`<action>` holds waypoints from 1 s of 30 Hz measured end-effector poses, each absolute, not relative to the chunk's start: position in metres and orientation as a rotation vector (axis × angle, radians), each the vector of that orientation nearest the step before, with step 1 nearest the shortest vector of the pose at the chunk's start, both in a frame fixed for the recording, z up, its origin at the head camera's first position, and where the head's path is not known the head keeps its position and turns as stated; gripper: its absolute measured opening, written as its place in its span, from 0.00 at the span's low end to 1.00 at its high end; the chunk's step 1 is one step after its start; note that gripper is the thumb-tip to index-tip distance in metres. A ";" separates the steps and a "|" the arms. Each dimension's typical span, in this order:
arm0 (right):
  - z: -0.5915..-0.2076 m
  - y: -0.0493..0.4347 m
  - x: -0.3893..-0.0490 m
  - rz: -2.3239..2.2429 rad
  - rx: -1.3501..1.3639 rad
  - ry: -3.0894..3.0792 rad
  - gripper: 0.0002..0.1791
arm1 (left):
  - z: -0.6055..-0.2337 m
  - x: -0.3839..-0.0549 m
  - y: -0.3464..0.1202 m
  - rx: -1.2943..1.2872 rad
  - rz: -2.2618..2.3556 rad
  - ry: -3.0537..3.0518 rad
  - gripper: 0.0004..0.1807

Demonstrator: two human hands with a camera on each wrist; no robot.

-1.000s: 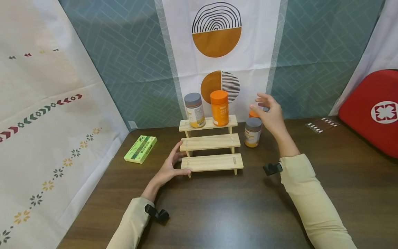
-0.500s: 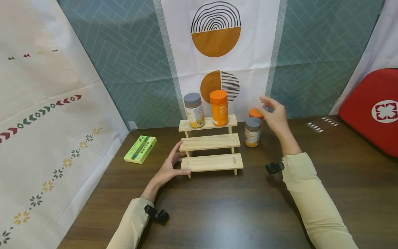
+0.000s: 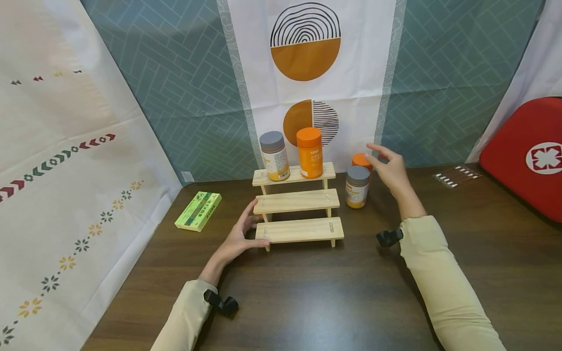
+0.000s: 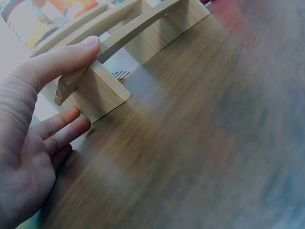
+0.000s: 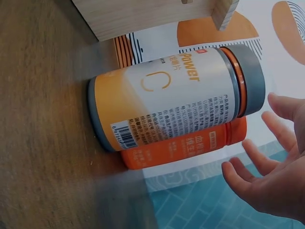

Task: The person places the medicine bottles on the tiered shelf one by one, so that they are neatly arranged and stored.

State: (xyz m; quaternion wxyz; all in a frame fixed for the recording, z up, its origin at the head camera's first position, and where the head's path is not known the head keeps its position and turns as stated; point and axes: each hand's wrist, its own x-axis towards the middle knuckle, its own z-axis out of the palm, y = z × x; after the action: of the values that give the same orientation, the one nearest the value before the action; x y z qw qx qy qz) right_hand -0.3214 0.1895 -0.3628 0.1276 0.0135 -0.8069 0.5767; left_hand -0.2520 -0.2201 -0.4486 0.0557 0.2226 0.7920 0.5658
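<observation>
A three-tier wooden step rack (image 3: pixel 298 230) stands on the table. My left hand (image 3: pixel 238 240) holds its left end; in the left wrist view the thumb lies on the lowest board's edge and the other fingers are by the side leg. On the top tier stand a grey-capped bottle (image 3: pixel 275 158) and an orange bottle (image 3: pixel 311 153). Right of the rack, a second grey-capped bottle (image 5: pixel 178 98) stands in front of a second orange bottle (image 5: pixel 190 147), partly hiding it. Beside their caps hovers my right hand (image 3: pixel 392 170), fingers spread and holding nothing.
A green-yellow box (image 3: pixel 198 210) lies left of the rack. At the back right lies a clear pack of small white items (image 3: pixel 455 176). A red case (image 3: pixel 522 156) with a white emblem stands at the far right. Cloth hangs behind the table.
My right hand has moved down and to the right, off the rear orange bottle's cap, which now shows more fully. My left hand and the rack have stayed put.
</observation>
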 end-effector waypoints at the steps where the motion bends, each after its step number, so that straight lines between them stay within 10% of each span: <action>1: -0.364 0.189 -0.322 1.681 0.044 -2.349 0.30 | -0.449 -0.252 -0.220 0.674 1.715 2.404 0.60; 30: -0.381 0.195 -0.329 1.688 0.085 -2.509 0.30 | -0.449 -0.252 -0.220 0.682 1.717 2.402 0.60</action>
State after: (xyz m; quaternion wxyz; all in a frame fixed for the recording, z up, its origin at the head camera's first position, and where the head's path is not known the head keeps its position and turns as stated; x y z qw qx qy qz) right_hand -0.3286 0.1948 -0.3806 0.0583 0.0282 -0.8280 0.5570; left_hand -0.2523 -0.2203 -0.4486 0.0555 0.2247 0.7915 0.5657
